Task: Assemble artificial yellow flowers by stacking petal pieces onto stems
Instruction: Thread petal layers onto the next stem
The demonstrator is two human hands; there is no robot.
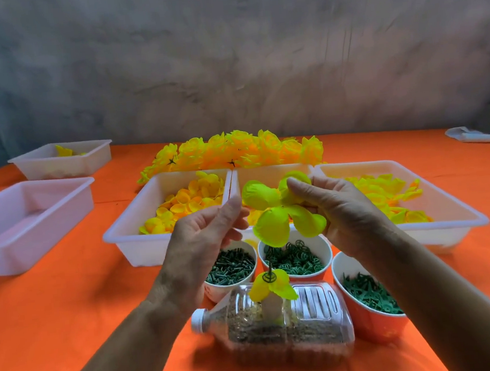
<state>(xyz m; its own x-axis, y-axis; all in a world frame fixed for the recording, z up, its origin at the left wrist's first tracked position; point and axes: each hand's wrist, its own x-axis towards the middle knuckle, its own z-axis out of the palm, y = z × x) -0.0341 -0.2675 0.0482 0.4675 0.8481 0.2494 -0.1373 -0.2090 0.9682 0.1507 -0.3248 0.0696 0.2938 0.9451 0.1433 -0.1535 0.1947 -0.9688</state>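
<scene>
Both hands, left hand (209, 233) and right hand (339, 209), pinch the soft, light, floppy yellow four-petal cloth piece (279, 209) above the green stem spike (271, 275), so hold it near its middle hole.

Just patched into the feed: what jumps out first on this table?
Center frame, both hands hold up a yellow petal piece: the right hand grips it, and the left hand pinches its edge. Below them a half-built flower stands on a spike in a plastic bottle lying on its side. A heap of finished flowers lines the far edge.
</scene>
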